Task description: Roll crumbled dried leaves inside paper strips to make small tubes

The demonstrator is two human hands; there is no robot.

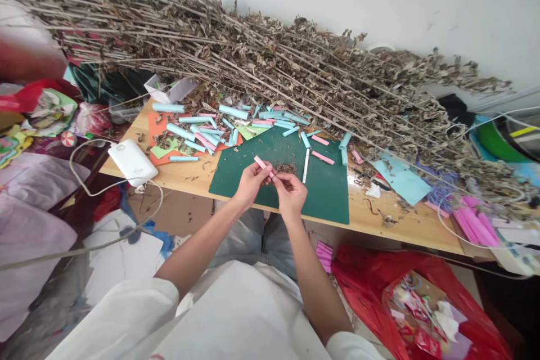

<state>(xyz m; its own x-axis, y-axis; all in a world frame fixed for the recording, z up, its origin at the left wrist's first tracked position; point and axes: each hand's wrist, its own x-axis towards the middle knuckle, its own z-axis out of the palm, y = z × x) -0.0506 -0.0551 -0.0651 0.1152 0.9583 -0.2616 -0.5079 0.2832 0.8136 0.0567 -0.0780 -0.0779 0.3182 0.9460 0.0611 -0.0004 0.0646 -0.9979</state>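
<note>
Between my two hands is a small pink paper roll (260,162), held just above the green cutting mat (327,194). My left hand (253,181) is closed round it, with its upper end sticking out past the fingers. My right hand (290,191) pinches at its lower end, and the fingertips of both hands nearly meet. Behind the hands lies a little heap of dry crumbled leaves (286,167) on the mat. A white stick (306,166) lies on the mat to the right of my right hand.
Several blue paper rolls (181,132) and pink ones lie along the mat's back edge. Dried leafy stalks (253,62) cover the back of the wooden table (396,216). A white power bank (133,162) with a cable is at left; a red bag (358,275) stands below right.
</note>
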